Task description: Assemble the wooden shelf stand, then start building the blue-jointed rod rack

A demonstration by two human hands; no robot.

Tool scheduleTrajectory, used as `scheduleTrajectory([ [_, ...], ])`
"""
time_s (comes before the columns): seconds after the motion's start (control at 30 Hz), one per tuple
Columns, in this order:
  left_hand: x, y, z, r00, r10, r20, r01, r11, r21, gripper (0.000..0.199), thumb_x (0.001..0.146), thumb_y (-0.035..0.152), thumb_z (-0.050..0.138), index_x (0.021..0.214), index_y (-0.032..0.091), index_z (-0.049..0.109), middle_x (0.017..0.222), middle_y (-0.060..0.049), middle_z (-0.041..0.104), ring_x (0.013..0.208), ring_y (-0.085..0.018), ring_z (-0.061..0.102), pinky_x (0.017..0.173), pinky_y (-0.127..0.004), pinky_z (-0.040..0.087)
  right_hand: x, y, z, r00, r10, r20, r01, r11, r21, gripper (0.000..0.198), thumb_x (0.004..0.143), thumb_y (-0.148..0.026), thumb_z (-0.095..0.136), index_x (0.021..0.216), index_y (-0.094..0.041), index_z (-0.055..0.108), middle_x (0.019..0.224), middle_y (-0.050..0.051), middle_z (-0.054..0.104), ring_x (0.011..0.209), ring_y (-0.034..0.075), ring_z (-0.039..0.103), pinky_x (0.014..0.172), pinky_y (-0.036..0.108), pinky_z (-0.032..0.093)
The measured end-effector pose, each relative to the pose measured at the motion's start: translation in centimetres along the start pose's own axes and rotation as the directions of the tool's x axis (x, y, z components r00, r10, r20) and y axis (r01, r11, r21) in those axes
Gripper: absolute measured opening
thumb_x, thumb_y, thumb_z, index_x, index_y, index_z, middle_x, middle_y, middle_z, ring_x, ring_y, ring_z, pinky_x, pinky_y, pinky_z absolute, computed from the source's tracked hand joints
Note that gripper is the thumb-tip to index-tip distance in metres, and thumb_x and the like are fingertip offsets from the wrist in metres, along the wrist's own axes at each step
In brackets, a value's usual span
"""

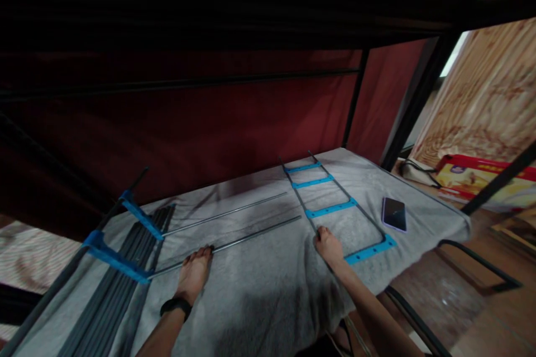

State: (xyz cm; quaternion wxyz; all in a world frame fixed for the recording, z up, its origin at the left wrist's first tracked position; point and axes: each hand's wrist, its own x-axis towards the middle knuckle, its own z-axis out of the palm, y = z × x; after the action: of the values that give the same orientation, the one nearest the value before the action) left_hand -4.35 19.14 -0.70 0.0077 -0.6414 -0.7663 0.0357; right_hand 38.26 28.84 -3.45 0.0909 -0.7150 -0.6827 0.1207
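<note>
My left hand (196,273), with a dark band at the wrist, is closed over the nearer thin metal rod (259,232). That rod runs from a blue plastic crosspiece (119,259). Behind it, a second metal rod (234,211) leaves another blue crosspiece (142,215); the two lie roughly parallel. To the right, my right hand (329,245) has its fingers closed around the near side rod of a ladder-like rack frame (330,212). Several blue crosspieces join this frame's two side rods. My right fingertips are partly hidden.
Several dark grey tubes (111,290) lie bundled at the left on the grey-covered bed (259,295). A phone (394,214) rests right of the frame. Black metal posts (419,100) and a dark overhead structure enclose the bed. A red-and-yellow box (486,175) stands at the far right.
</note>
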Motion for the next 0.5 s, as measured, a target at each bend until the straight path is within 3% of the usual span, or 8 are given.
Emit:
scheduleTrajectory([
  [0.33, 0.4, -0.2, -1.1, 0.999, 0.019, 0.034, -0.018, 1.000, -0.012, 0.049, 0.097, 0.016, 0.026, 0.135, 0.013, 0.056, 0.136, -0.015, 0.061, 0.124, -0.025, 0.058, 0.106, -0.039, 0.040, -2.2, 1.4, -0.3, 0.995, -0.062, 0.077, 0.057, 0.996, 0.062, 0.031, 0.093, -0.016, 0.044, 0.122, -0.016, 0.057, 0.115, 0.013, 0.069, 0.105, 0.023, 0.068, 0.084, 0.029, 0.047],
  [0.5, -0.1, -0.9, -1.2, 0.999, 0.036, 0.037, -0.036, 0.999, 0.000, 0.049, 0.097, 0.016, 0.026, 0.136, 0.012, 0.056, 0.135, -0.015, 0.062, 0.125, -0.024, 0.058, 0.106, -0.037, 0.042, -3.7, 2.0, -0.6, 0.992, -0.109, 0.061, 0.104, 0.992, 0.076, 0.037, 0.092, -0.017, 0.046, 0.129, -0.016, 0.054, 0.128, 0.013, 0.065, 0.110, 0.023, 0.067, 0.087, 0.029, 0.047],
])
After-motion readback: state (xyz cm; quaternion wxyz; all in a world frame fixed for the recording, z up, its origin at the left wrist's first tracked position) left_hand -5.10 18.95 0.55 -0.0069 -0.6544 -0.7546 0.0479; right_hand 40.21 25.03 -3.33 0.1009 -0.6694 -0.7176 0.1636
